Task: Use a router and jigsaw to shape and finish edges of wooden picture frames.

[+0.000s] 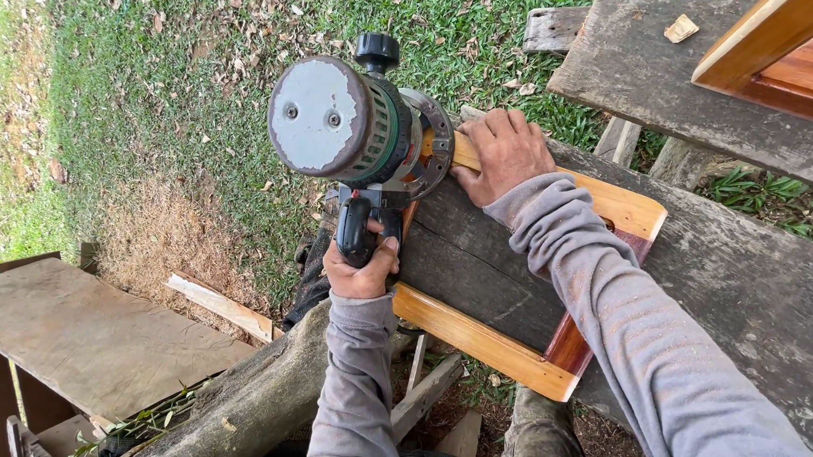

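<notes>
Grass [187,101] lies under an old grey plank bench [753,303]. On its near edge sits a yellow wooden frame [468,332], with a round router [345,120] at its corner. Left hand [362,263] grips the router's black handle. Right hand [505,154] presses flat on the frame.

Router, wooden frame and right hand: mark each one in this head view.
Router [327,121]: head view, on its round grey top cap.
Wooden frame [472,336]: head view, on the pale front rail.
Right hand [505,154]: head view, on the back of the hand, pressing the frame.
</notes>
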